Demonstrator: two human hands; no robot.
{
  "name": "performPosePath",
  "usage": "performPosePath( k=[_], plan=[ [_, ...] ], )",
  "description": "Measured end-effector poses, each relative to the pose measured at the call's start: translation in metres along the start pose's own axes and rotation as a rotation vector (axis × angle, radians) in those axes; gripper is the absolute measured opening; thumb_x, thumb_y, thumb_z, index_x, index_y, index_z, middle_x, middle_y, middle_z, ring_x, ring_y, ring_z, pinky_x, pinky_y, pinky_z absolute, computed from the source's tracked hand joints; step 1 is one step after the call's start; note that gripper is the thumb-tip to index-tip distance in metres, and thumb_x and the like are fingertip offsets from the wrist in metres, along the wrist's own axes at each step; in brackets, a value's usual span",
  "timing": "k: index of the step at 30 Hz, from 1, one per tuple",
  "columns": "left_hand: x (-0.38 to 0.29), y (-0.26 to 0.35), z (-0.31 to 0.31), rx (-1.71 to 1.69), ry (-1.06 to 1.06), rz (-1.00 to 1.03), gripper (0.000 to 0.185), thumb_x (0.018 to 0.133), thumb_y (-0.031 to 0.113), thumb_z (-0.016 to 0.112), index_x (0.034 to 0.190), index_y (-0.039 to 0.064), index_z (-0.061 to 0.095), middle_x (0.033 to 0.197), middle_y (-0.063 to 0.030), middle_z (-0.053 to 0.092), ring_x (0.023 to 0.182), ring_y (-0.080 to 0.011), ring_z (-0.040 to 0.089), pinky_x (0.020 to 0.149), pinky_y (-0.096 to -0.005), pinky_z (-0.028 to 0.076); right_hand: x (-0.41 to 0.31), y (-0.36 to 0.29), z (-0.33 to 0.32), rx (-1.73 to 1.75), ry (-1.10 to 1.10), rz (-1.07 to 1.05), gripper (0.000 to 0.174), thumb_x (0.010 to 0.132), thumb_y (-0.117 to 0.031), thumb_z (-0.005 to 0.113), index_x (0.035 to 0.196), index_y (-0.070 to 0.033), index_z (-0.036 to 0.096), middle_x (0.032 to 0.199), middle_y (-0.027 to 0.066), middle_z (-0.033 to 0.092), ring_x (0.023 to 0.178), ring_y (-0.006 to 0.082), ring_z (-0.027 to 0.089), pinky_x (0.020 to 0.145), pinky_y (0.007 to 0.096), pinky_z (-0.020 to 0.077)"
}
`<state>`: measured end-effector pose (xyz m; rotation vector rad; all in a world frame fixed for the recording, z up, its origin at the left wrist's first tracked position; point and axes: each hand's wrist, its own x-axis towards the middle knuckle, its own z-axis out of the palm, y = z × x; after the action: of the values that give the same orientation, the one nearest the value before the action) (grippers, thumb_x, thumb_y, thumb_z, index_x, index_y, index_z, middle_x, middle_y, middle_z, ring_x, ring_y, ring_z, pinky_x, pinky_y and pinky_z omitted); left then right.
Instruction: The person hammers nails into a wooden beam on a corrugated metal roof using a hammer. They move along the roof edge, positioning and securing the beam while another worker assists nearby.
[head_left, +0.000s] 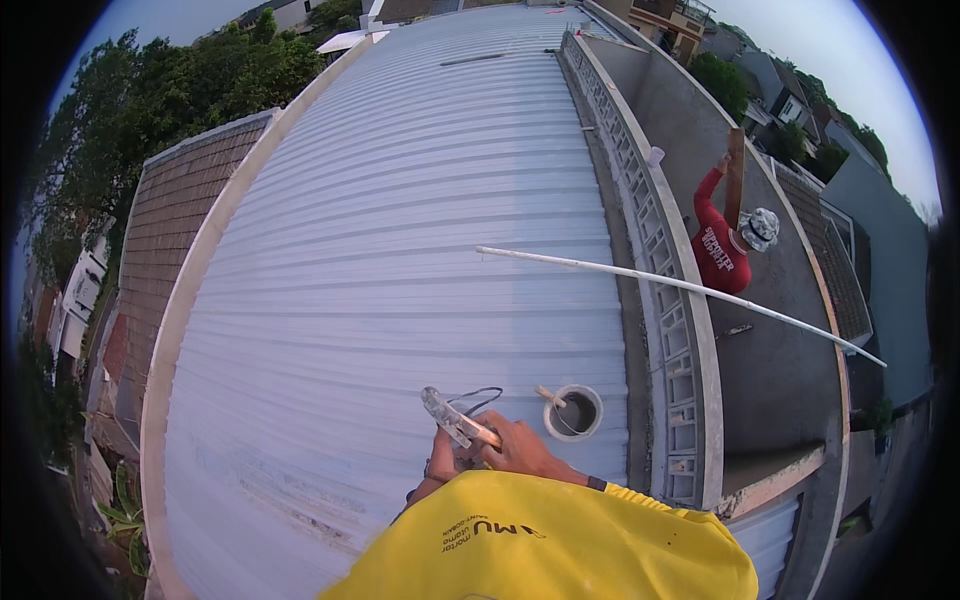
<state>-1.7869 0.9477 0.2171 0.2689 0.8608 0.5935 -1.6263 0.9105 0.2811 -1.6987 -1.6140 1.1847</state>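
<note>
My right hand (521, 446) grips the wooden handle of a hammer (459, 427), whose grey-stained metal head points up and left. Close under it is my left hand (442, 459), partly hidden by the hammer and my right hand. Its fingers are too covered to show what they hold. A thin dark cord or strap (484, 391) loops out beyond both hands. To the right, a bucket (550, 426) of grey wet mix stands on the corrugated metal roof (405, 300). A wooden-handled tool (551, 397) rests across the bucket's rim.
A low wall of openwork blocks (664, 247) runs along the roof's right side. Across it lies a long white pole (570, 262). Beyond the wall, a person in a red shirt (720, 259) holds a wooden board (735, 180). A concrete parapet (180, 300) borders the left.
</note>
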Motion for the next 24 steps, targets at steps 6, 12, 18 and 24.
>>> performPosePath(
  k=[6, 12, 18, 24],
  plan=[
    [0.067, 0.082, -0.019, 0.066, -0.037, -0.028, 0.063, 0.101, 0.06, 0.048, 0.14, 0.011, 0.053, 0.129, -0.0155, 0.065, 0.11, -0.0301, 0.066, 0.092, -0.047, 0.055, 0.101, -0.019, -0.012, -0.016, 0.073, 0.062, 0.033, 0.088, -0.015, 0.062, 0.119, -0.007, 0.056, 0.083, 0.0242, 0.068, 0.082, 0.0484, 0.065, 0.071, 0.0538, 0.0491],
    [0.136, 0.166, -0.07, 1.042, 0.182, -0.033, 0.043, 0.1, 0.039, 0.059, 0.128, 0.006, 0.064, 0.116, -0.0119, 0.072, 0.096, -0.0275, 0.071, 0.085, -0.0421, 0.057, 0.189, -0.005, -0.034, 0.006, 0.27, 0.255, 0.03, 0.087, -0.013, 0.062, 0.115, -0.004, 0.059, 0.089, 0.0243, 0.07, 0.083, 0.0465, 0.067, 0.073, 0.051, 0.0498],
    [0.186, 0.297, -0.042, 1.308, 0.014, 0.977, 0.02, 0.09, 0.013, 0.07, 0.107, 0.002, 0.069, 0.1, -0.0117, 0.072, 0.093, -0.0272, 0.071, 0.08, -0.0389, 0.056, 0.295, 0.012, -0.041, 0.109, 0.476, 0.282, 0.028, 0.084, -0.014, 0.063, 0.108, -0.002, 0.059, 0.089, 0.0266, 0.067, 0.088, 0.0478, 0.064, 0.075, 0.0539, 0.0495],
    [0.244, 0.377, 0.018, 1.548, -0.74, 1.256, 0.02, 0.085, 0.013, 0.074, 0.1, 0.004, 0.066, 0.095, -0.0102, 0.069, 0.091, -0.0281, 0.067, 0.082, -0.0391, 0.055, 0.396, 0.008, -0.044, 0.153, 0.557, 0.255, 0.026, 0.083, -0.014, 0.062, 0.105, -0.001, 0.06, 0.094, 0.0254, 0.068, 0.09, 0.0462, 0.065, 0.077, 0.0508, 0.0499]
  ],
)
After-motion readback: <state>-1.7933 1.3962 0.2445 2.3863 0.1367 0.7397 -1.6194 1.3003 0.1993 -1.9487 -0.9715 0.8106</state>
